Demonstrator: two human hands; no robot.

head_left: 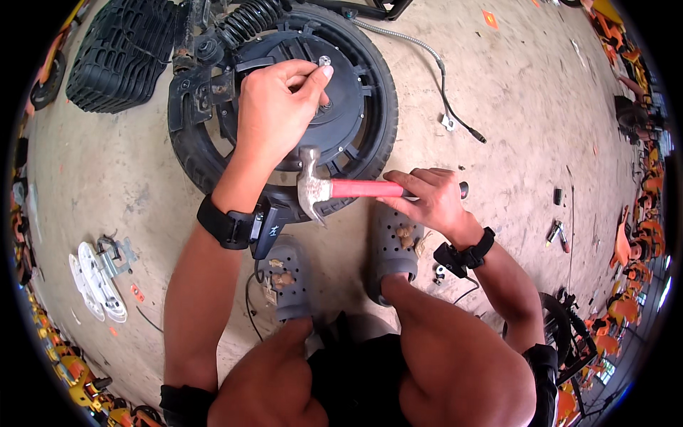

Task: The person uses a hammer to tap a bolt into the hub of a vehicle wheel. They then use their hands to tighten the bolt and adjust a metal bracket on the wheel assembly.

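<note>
left hand: the left hand (277, 103) is closed to a narrow pinch; thumb and index finger grip a small metal fitting (325, 61), the other fingers curled in.
small metal fitting: held at the fingertips, above the hub cover (344, 91) in view; exact type too small to tell.
right hand: the right hand (435, 201) is wrapped around the handle of the claw hammer (366, 188), near its butt end.
claw hammer: red grip, steel head; handle lies crosswise, head to the left, striking face toward the wheel hub, claw toward the feet. head overlaps the tire in view; contact cannot be determined.
wheel: black spoked wheel (386, 121) with tire, flat side up, in front of the feet.
suspension: black coil spring (250, 20) over the far left part of the wheel.
housing: ribbed black housing (121, 57), left of the wheel.
cable: sleeved cable (435, 57) on the concrete floor (509, 135), right of the wheel, ending in a black connector.
left side: white plastic parts (97, 282) beside a metal bracket (119, 255).
footwear: grey clogs (388, 245), near the wheel's close edge.
</note>
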